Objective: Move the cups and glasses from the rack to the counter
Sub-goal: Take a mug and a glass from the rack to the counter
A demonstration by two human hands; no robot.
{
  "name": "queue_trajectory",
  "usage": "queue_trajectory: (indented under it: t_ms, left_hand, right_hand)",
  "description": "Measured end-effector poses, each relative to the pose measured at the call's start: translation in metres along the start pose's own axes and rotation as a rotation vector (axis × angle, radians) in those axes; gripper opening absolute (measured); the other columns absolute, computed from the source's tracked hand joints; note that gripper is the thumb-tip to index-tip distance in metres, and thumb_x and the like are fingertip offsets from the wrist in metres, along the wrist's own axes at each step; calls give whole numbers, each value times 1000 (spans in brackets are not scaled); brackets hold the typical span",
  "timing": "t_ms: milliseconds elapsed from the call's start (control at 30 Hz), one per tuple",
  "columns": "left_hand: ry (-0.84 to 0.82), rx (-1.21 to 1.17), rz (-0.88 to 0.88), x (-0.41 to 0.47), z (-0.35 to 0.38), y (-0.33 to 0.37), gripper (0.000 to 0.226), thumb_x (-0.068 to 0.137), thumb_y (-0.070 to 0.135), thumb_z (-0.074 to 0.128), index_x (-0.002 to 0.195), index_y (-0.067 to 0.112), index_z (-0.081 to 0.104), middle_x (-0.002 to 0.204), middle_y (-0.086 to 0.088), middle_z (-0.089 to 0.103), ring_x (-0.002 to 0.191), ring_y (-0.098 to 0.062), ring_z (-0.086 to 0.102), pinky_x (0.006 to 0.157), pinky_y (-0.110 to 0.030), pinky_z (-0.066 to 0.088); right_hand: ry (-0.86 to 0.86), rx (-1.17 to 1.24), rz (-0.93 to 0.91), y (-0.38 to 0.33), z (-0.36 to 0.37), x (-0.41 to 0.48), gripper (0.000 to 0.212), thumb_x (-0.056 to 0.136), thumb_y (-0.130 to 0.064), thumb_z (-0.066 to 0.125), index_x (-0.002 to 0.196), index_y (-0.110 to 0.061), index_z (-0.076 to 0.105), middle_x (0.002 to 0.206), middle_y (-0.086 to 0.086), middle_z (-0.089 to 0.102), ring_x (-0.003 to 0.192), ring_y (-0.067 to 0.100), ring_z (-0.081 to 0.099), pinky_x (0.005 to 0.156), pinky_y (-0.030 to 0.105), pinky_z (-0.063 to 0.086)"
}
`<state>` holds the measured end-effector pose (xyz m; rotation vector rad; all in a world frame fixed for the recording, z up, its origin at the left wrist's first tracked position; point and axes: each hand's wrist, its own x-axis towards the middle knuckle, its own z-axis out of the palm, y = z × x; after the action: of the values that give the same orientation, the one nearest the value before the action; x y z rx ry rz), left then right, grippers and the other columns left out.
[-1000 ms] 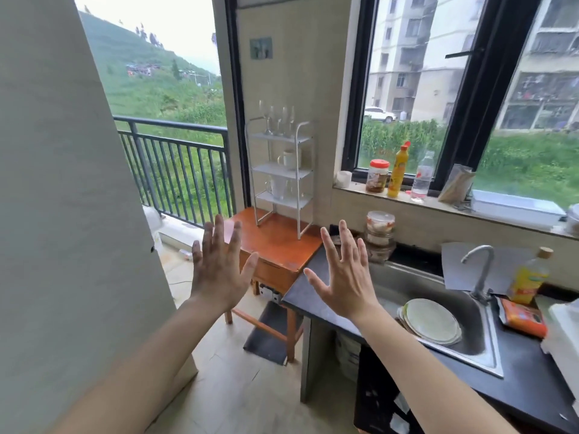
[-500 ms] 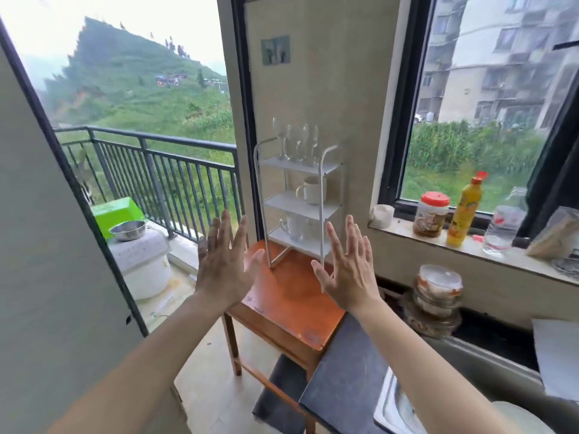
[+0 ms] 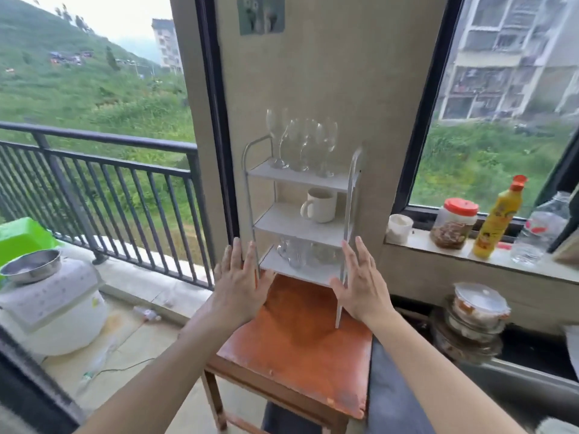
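Note:
A white three-shelf rack (image 3: 297,178) stands on a small orange wooden table (image 3: 297,346) against the wall. Several clear wine glasses (image 3: 300,142) stand on its top shelf. A white mug (image 3: 319,204) sits on the middle shelf, and clear glass cups (image 3: 294,252) are on the bottom shelf. My left hand (image 3: 239,286) is raised in front of the rack's lower left post, fingers spread, holding nothing. My right hand (image 3: 360,283) is raised by the lower right post, also spread and empty. The dark counter (image 3: 388,399) begins at the table's right edge.
Stacked lidded containers (image 3: 476,321) sit on the counter at right. The windowsill holds a white cup (image 3: 398,228), a red-lidded jar (image 3: 454,223), a yellow bottle (image 3: 498,220) and a clear water bottle (image 3: 542,227). A balcony railing (image 3: 103,183) and a white appliance with a steel bowl (image 3: 31,266) are at left.
The view has moved closer to the rack and table. Both hands, still spread and empty, now sit level with the rack's bottom shelf, on either side of it.

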<state>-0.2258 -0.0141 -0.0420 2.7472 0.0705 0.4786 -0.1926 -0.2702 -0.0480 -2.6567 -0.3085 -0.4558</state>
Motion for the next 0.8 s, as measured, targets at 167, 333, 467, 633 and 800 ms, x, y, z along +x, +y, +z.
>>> queue_trajectory:
  t_ms: [167,333,467,633,800]
  left_hand:
    - [-147,-67,48,53,34,-33,74,99,58,33,159,21,8,167,-10,2,154,-27,-2,124,-46,10]
    - [-294,-246,40,104,65,-40,70,101,50,40,159,21,14,167,-4,9,153,-24,3,121,-40,11]
    - [-373,-334,-28,133,98,-40,69,100,47,46,158,21,18,165,-3,19,152,-25,13,120,-41,17]
    - [-423,-415,-117,170,130,-42,71,95,41,58,155,21,26,157,-5,35,144,-24,32,115,-40,30]
    - [-470,-584,-162,190,152,-42,53,93,28,64,140,23,41,145,-3,47,111,-18,60,91,-34,53]
  right_hand:
    - [-72,54,121,-19,28,25,75,97,-39,55,160,-23,18,169,3,13,154,21,19,115,38,36]
    - [-103,175,184,-25,44,69,68,97,-37,58,157,-21,28,162,-1,29,147,18,32,117,35,32]
    - [-116,362,270,-24,58,113,64,97,-34,60,154,-22,34,149,3,42,134,22,49,113,38,40]
    - [-145,537,309,-25,73,165,59,100,-32,57,154,-23,35,149,-4,44,124,12,51,102,31,42]
    - [-177,666,322,-21,88,209,52,94,-26,61,143,-17,45,144,-2,51,82,12,61,84,35,50]
